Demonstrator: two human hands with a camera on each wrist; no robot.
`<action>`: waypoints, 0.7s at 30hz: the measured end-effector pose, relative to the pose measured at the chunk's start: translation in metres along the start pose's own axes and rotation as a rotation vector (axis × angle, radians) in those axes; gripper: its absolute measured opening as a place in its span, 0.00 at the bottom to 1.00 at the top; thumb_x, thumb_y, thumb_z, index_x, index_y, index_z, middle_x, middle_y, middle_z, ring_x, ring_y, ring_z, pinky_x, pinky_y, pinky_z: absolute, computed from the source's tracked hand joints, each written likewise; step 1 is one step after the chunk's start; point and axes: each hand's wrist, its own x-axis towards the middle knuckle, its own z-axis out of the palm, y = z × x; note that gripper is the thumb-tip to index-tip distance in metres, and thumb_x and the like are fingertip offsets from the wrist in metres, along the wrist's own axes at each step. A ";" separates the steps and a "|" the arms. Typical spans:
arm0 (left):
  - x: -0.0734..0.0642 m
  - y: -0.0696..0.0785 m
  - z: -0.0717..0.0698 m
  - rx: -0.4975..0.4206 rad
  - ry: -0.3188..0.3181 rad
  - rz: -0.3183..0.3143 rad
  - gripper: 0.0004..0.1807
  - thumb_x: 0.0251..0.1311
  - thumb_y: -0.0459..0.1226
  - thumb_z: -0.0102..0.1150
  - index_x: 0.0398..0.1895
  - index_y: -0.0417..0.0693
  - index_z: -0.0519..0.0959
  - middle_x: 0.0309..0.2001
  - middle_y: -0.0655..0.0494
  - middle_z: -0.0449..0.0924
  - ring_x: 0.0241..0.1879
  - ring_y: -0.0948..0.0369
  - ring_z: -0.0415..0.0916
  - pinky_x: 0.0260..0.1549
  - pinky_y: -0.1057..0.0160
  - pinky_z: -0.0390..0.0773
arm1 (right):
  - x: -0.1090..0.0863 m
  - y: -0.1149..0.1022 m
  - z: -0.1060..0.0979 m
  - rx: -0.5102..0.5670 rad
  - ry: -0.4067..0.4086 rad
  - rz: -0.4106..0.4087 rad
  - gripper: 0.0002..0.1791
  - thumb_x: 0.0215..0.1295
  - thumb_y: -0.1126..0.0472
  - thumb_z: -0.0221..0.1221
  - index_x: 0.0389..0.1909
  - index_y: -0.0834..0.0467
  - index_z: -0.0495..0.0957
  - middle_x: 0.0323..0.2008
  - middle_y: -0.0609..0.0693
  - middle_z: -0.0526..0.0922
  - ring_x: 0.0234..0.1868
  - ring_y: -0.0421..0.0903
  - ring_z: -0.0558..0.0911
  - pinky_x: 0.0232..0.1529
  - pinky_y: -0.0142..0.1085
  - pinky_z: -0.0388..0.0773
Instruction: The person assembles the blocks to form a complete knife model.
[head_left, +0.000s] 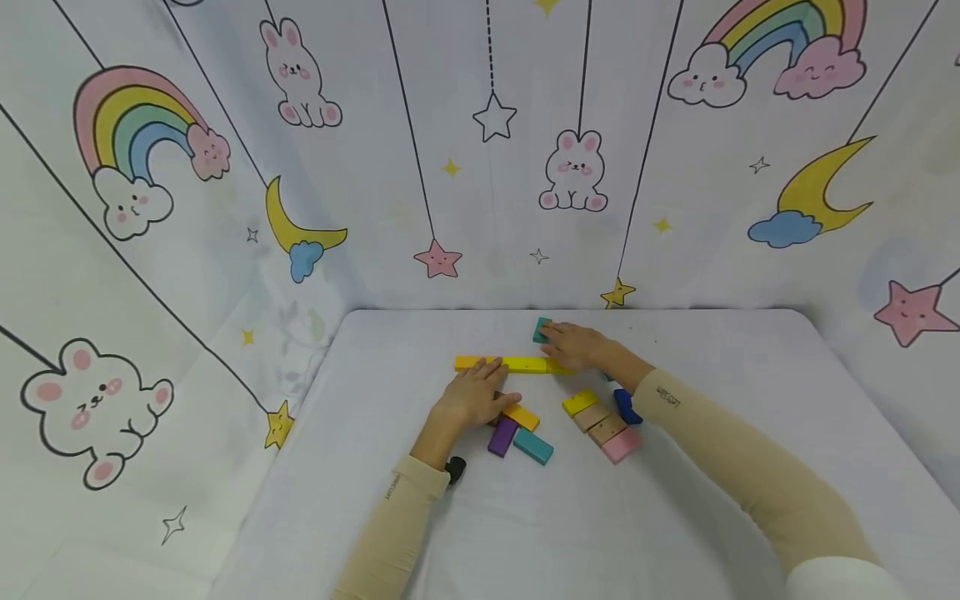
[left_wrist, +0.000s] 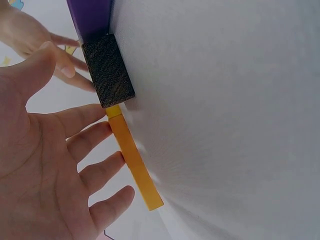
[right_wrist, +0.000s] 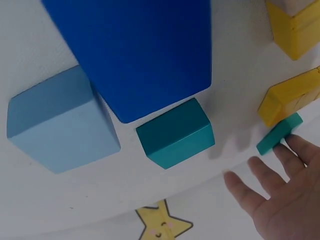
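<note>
A straight row of yellow blocks [head_left: 525, 364] lies across the table. My left hand [head_left: 474, 396] reaches over its left part with fingers extended; in the left wrist view several fingertips touch the edge of the yellow-orange strip [left_wrist: 135, 162]. A dark textured block [left_wrist: 108, 71] and a purple block [left_wrist: 91, 17] stand near that hand. Past the row's right end, my right hand [head_left: 576, 345] stretches its fingers to a small teal block [head_left: 541, 330]; in the right wrist view fingertips touch this teal block [right_wrist: 279, 134]. Its thumb is hidden there.
Before my left hand lie an orange block [head_left: 522, 417], a purple block [head_left: 502, 436] and a longer teal block [head_left: 533, 447]. Rightward sit a yellow block [head_left: 580, 402], wooden blocks [head_left: 606, 428], a pink block [head_left: 622, 445] and a dark blue block [head_left: 627, 406]. A light blue block [right_wrist: 62, 120] stands under the right forearm.
</note>
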 end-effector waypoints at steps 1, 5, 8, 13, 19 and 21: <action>-0.001 0.001 -0.001 -0.002 -0.001 0.000 0.42 0.77 0.64 0.43 0.82 0.48 0.61 0.83 0.52 0.53 0.82 0.49 0.48 0.78 0.42 0.54 | 0.000 0.000 0.000 -0.005 -0.001 0.005 0.32 0.87 0.50 0.38 0.81 0.64 0.55 0.81 0.64 0.55 0.81 0.63 0.56 0.79 0.57 0.54; -0.002 0.002 -0.002 -0.010 -0.004 -0.003 0.41 0.77 0.64 0.43 0.82 0.49 0.61 0.83 0.52 0.53 0.82 0.49 0.48 0.78 0.42 0.54 | -0.001 0.001 0.000 -0.035 0.008 0.015 0.32 0.87 0.49 0.39 0.82 0.62 0.56 0.81 0.62 0.57 0.80 0.62 0.58 0.78 0.58 0.57; -0.002 0.003 -0.003 -0.010 -0.002 -0.003 0.41 0.77 0.64 0.43 0.82 0.49 0.61 0.83 0.52 0.54 0.82 0.48 0.49 0.78 0.43 0.54 | -0.001 0.001 0.000 -0.056 0.025 0.018 0.32 0.86 0.48 0.41 0.81 0.61 0.58 0.80 0.62 0.58 0.80 0.62 0.59 0.77 0.58 0.59; -0.002 0.004 -0.003 -0.006 -0.003 -0.003 0.41 0.77 0.64 0.43 0.82 0.48 0.62 0.83 0.51 0.54 0.82 0.48 0.49 0.78 0.42 0.54 | -0.001 0.000 0.001 -0.081 0.044 0.036 0.32 0.86 0.48 0.43 0.81 0.61 0.60 0.79 0.62 0.61 0.79 0.62 0.60 0.77 0.59 0.60; -0.002 0.005 -0.003 0.000 -0.009 -0.008 0.42 0.77 0.64 0.43 0.82 0.48 0.61 0.83 0.52 0.53 0.82 0.48 0.48 0.78 0.43 0.54 | -0.006 -0.002 0.002 -0.112 0.075 0.054 0.30 0.84 0.53 0.45 0.78 0.65 0.64 0.76 0.64 0.65 0.77 0.61 0.65 0.77 0.56 0.61; -0.003 0.005 -0.003 -0.002 -0.007 -0.008 0.42 0.77 0.64 0.43 0.82 0.49 0.61 0.83 0.52 0.53 0.82 0.48 0.48 0.78 0.43 0.53 | -0.009 -0.004 0.002 -0.142 0.092 0.044 0.28 0.83 0.56 0.47 0.76 0.67 0.66 0.74 0.65 0.68 0.75 0.61 0.69 0.76 0.54 0.64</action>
